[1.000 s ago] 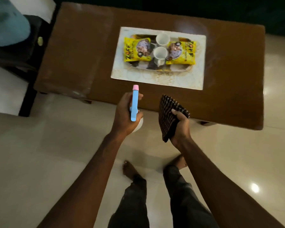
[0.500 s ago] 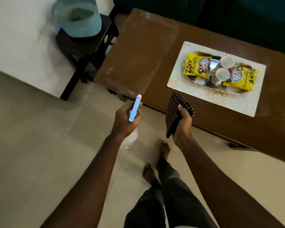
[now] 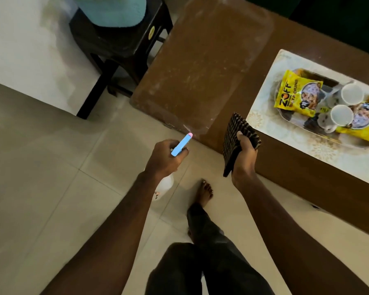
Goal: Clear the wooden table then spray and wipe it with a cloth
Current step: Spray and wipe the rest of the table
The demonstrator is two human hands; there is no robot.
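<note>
The brown wooden table (image 3: 200, 71), its smooth top dusty and smeared, spans twelve to three o'clock. The left hand (image 3: 164, 159) grips a blue, pink-tipped spray bottle (image 3: 180, 145) near the table's corner. At its three o'clock, the right hand (image 3: 244, 159) clutches a folded, ribbed cloth (image 3: 232, 133).

I have the brown wooden table (image 3: 200, 71) running ahead and off to the right. Past its left end stands a black square stool (image 3: 115, 45), with a teal round tub (image 3: 113, 11) on top. On the table's right part lies a pale rectangular placemat (image 3: 262, 116), and on that a metal tray (image 3: 284, 113). In the tray I see a left yellow snack packet (image 3: 290, 92) and a right yellow snack packet (image 3: 360, 124), with the far white cup (image 3: 352, 94) and near white cup (image 3: 341, 114) between them. The left hand (image 3: 164, 158), holding the blue-headed spray bottle (image 3: 181, 144), is over the floor just off the table's near corner. The right hand (image 3: 244, 154), gripping the dark striped cloth (image 3: 234, 137), is to its right at the near edge.
</note>
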